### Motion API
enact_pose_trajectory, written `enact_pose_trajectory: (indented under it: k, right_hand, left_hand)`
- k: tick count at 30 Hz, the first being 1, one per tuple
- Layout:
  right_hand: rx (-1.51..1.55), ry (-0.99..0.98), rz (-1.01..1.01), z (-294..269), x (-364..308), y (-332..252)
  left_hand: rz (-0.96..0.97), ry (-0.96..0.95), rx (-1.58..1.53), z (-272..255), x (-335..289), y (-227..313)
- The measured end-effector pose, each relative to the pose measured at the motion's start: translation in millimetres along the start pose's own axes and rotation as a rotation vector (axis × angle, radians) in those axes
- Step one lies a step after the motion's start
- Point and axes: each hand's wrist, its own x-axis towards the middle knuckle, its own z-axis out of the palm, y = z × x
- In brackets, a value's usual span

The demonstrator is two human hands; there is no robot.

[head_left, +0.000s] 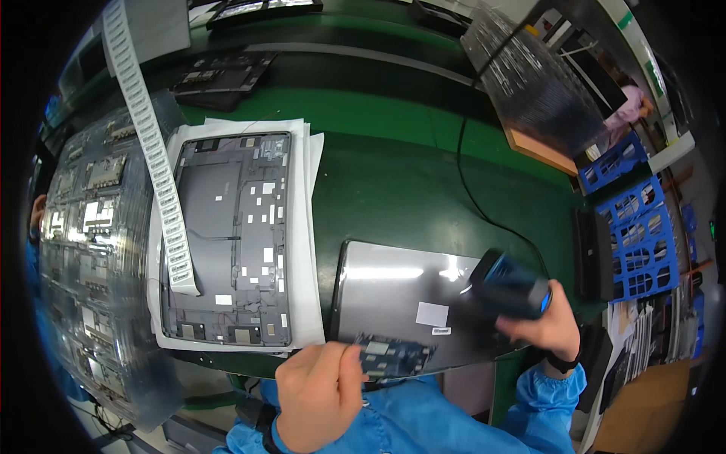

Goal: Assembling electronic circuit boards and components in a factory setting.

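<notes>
My left hand (pixel 318 387) is closed on the left end of a dark blue circuit board (pixel 393 359), held over the front edge of the table. My right hand (pixel 546 325) grips a black handheld barcode scanner (pixel 508 286), slightly blurred, with a blue patch at its rear. Beneath both lies a glossy dark grey panel (pixel 378 295), bearing a blank-looking white label (pixel 432 314) and a smaller printed label (pixel 441 331). To the left, an opened dark grey device housing (pixel 212 268) rests on white sheets (pixel 306 227). Across it hangs a long strip of printed labels (pixel 155 155).
Stacked clear plastic trays (pixel 91 257) with circuit boards stand along the left. A black cable (pixel 470 193) runs over the green table (pixel 393 197) toward the scanner. Wrapped stacked panels (pixel 529 83) stand at the back right, and blue plastic racks (pixel 639 242) at the right.
</notes>
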Motion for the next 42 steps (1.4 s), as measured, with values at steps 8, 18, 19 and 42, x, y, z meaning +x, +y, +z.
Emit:
enact_pose_trajectory:
  k: [8,18,19,42]
  right_hand:
    - [-0.063,0.558,0.235,-29,8,107]
    - [-0.572,0.173,-0.296,101,-31,20]
    - [-0.645,0.132,-0.283,108,-29,23]
    - [0.943,0.839,-0.174,90,-66,19]
  left_hand:
    - [-0.090,-0.074,-0.020,-11,-42,-10]
    - [-0.084,-0.121,-0.124,-12,-40,-6]
    - [-0.059,-0.119,-0.141,-12,-40,-7]
    - [-0.153,-0.095,-0.296,-2,-54,-30]
